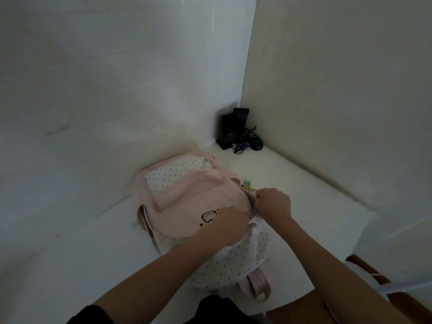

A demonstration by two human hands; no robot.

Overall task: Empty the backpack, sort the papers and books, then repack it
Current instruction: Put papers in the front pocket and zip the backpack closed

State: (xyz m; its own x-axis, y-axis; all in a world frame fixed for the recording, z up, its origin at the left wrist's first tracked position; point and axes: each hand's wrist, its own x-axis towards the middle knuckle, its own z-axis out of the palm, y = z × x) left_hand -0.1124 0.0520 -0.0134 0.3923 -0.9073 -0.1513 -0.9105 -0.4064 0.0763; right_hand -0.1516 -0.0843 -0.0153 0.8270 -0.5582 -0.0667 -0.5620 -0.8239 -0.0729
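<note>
backpack (191, 199): soft matt cloth, pale pink, with white black-dotted panels; straps (256, 286) at 6 o'clock slightly sheeny. table (304, 183): smooth matt white. speakers (230, 129) at 12 o'clock: black plastic, faint gloss. floor (292, 309) at 5 o'clock: brown, wood-like.

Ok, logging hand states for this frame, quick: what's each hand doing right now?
Left hand: rests on the pink backpack; its fingers are hidden, so cannot tell.
Right hand: closed, pinching the zipper pull at the backpack's edge.
</note>
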